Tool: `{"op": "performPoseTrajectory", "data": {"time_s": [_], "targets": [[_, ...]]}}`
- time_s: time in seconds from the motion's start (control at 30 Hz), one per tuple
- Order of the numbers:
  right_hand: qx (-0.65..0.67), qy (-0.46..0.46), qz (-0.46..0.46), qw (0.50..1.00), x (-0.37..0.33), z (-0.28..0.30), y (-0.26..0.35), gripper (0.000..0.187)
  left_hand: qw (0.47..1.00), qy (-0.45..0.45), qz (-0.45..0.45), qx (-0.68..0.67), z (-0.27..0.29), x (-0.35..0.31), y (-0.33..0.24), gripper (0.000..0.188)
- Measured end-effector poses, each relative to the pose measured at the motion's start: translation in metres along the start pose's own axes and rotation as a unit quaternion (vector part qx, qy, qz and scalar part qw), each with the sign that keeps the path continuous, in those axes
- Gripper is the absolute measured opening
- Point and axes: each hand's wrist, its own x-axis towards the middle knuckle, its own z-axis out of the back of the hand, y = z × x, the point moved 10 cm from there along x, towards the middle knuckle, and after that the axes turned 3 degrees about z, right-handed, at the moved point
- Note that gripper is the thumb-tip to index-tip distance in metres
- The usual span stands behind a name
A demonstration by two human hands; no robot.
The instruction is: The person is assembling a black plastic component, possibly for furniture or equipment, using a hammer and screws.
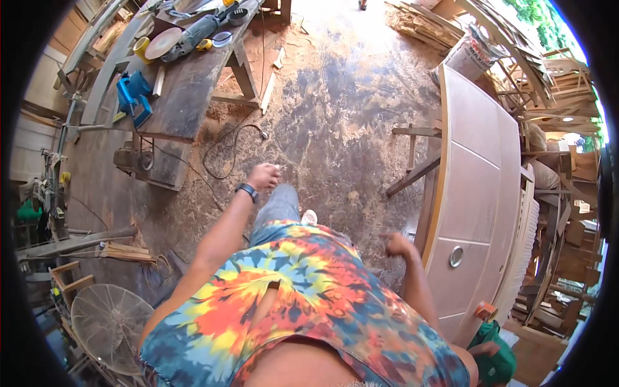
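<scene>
Hands over wide floor; right near panel edge.

Left fingers curled; right fingers near pale panel.

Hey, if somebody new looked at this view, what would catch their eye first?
The tie-dye shirt at lower middle, in orange, yellow and blue, jumps out first. Next is the big pale panel along the right, with a round metal piece on its face. At upper left, a bright blue tool sits on the dark workbench.
</scene>
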Motion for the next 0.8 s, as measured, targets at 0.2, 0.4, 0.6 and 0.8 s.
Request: {"op": "performPoseTrajectory", "data": {"time_s": [0.2,0.4,0.6,0.8], "targets": [[0.553,-0.140,0.167,0.804,0.158,0.252,0.152,0.049,0.993,-0.100,0.064,0.013,0.041,0.079,-0.086,0.026],[0.730,-0.108,0.174,0.651,0.295,0.406,0.271,0.024,0.986,-0.095,0.132,0.021,0.015,0.225,-0.208,0.030],[0.720,-0.139,0.154,0.662,0.367,0.547,0.333,0.017,0.990,-0.040,0.066,0.115,-0.058,0.346,-0.434,0.023],[0.489,-0.276,0.205,0.802,0.473,0.691,0.364,0.020,0.980,-0.011,-0.101,0.171,-0.099,0.475,-0.637,0.023]]}}
